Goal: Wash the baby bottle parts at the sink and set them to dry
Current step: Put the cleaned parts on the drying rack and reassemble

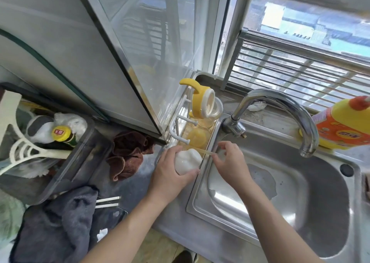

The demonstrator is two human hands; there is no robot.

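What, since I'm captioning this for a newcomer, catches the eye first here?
The two hands at the left rim of the steel sink: the left hand grips a white rounded plastic bottle part, the right hand pinches a thin pale-yellow straw. Behind them, a yellow-handled bottle collar hangs on the white drying rack, and a curved chrome faucet arches over the sink.

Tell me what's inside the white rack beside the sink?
A yellow-handled bottle top hung up, a clear cup beside it, and a round yellow lid. The left hand and its white part cover the near end.

Straw (204,151) end out of sight inside right hand (230,163).
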